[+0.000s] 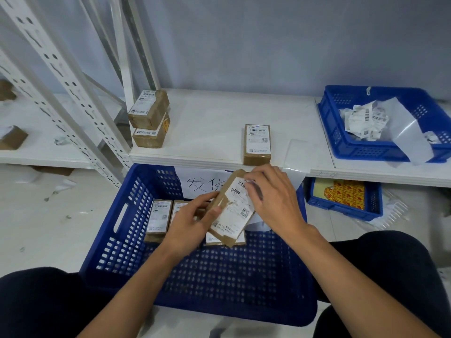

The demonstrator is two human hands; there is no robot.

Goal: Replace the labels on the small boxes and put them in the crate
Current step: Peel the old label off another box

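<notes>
Left hand (192,223) gripped the box (223,192) just above the crate (102,242), steadying it while right hand (273,198) pinched the label (240,207) edge, probably peeling.

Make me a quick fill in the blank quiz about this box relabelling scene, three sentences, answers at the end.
The left hand and right hand hold one small box over the big ____ crate.
The stack at the left end of the shelf has ____ boxes.
Crumpled labels lie in the bin on the shelf's ____ side.
Answers: blue; two; right.
</notes>
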